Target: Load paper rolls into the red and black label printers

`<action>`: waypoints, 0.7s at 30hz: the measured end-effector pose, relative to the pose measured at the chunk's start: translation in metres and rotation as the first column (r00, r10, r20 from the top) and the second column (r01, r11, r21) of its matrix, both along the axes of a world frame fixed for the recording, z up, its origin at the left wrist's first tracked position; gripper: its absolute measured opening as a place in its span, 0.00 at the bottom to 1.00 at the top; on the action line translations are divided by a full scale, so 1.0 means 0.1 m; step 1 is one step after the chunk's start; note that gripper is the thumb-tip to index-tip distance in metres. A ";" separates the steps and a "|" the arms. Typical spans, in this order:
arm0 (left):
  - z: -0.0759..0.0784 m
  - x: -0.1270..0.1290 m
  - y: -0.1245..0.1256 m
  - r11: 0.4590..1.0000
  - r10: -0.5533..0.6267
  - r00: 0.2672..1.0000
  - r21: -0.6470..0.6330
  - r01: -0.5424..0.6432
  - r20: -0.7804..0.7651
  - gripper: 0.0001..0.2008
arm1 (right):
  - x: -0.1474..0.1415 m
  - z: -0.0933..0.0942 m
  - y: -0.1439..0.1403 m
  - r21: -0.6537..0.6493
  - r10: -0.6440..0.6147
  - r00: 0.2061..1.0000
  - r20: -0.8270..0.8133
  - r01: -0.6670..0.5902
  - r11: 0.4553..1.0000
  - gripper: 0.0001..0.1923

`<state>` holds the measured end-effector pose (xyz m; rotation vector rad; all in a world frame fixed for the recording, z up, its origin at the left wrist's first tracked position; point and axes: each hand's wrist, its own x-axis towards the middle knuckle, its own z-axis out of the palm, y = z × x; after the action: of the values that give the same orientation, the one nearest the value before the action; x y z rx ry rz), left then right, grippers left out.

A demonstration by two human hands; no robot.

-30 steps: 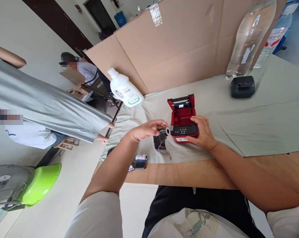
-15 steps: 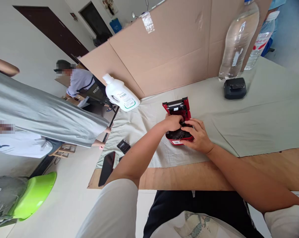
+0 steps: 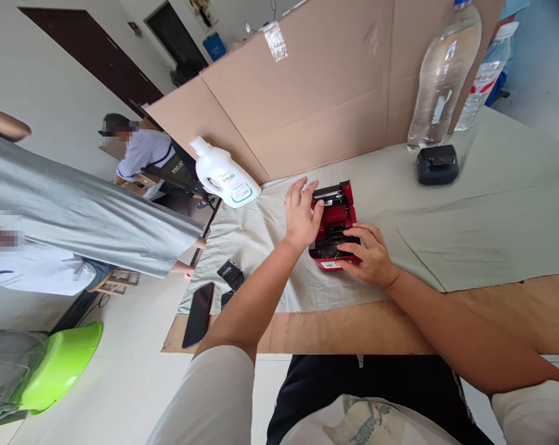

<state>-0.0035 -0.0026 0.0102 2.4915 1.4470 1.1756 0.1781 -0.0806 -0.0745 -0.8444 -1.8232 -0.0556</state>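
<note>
Two hands: left hand (image 3: 300, 213) spread open beside one red printer (image 3: 335, 225), right hand (image 3: 369, 253) gripping it; two bottles (image 3: 439, 74) behind

Red printer (image 3: 337, 216), pale green cloth (image 3: 492, 210)

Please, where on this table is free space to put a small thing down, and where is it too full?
Free: the cloth right of the red printer, below the black device; also the bare wood edge. Crowded: around the printer, where the left hand and right hand are, and the corner with the phone.
</note>
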 end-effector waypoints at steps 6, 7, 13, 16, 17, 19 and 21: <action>-0.11 -0.16 -0.20 0.994 -0.063 0.998 -0.089 0.061 -0.022 0.32 | 0.02 -0.05 -0.01 -0.040 0.034 0.999 -0.005 -0.035 0.999 0.05; -0.14 -0.18 -0.29 0.995 -0.061 0.998 -0.081 0.059 -0.025 0.32 | 0.02 -0.05 -0.02 -0.041 0.032 0.999 -0.004 -0.032 0.999 0.04; -0.48 -0.21 -0.75 0.997 -0.060 0.998 -0.042 0.059 -0.024 0.28 | 0.00 0.00 -0.04 -0.007 -0.018 1.000 -0.016 0.018 1.000 0.05; -0.66 -0.14 -0.77 0.999 -0.023 0.998 0.027 0.021 0.066 0.28 | -0.02 0.02 -0.03 0.023 -0.012 1.000 -0.015 0.012 1.000 0.17; -0.70 -0.11 -0.75 0.998 -0.012 0.993 0.061 0.005 0.117 0.28 | -0.02 0.02 -0.02 0.016 -0.013 1.000 -0.010 0.013 1.000 0.21; -0.78 -0.05 -0.71 0.991 -0.001 0.976 0.129 -0.028 0.219 0.28 | -0.03 0.01 0.00 -0.018 -0.024 1.000 0.001 0.024 1.000 0.28; -0.83 0.00 -0.68 0.986 0.005 0.960 0.157 -0.052 0.281 0.27 | -0.03 0.01 0.02 -0.057 -0.041 0.999 0.005 0.041 0.997 0.31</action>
<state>-0.0039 -0.0703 -0.0726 2.2824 1.3653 1.6366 0.1750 -0.0791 -0.0737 -0.9230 -1.8185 -0.0314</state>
